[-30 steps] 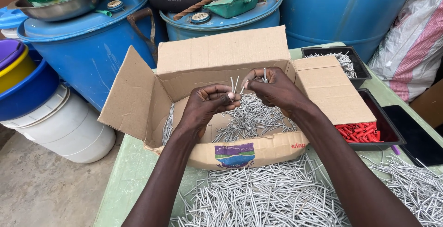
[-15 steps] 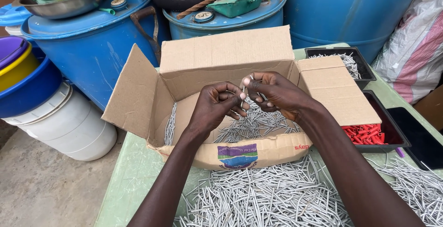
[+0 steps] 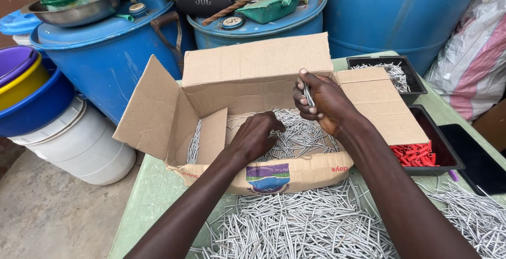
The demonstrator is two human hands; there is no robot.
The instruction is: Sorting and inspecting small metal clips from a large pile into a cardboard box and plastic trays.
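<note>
Left hand down among boxed nails

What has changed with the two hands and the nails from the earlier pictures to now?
The hands have parted. The left hand dropped into the cardboard box onto the loose nails. The right hand rose slightly, now alone gripping the small nail bundle. Box, trays and barrels stayed put.

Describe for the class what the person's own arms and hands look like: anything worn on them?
Both forearms are bare to the frame's edge: no sleeves in view. The left hand and right hand wear no gloves; no rings, watch or bracelets show on the wrists or fingers.
</note>
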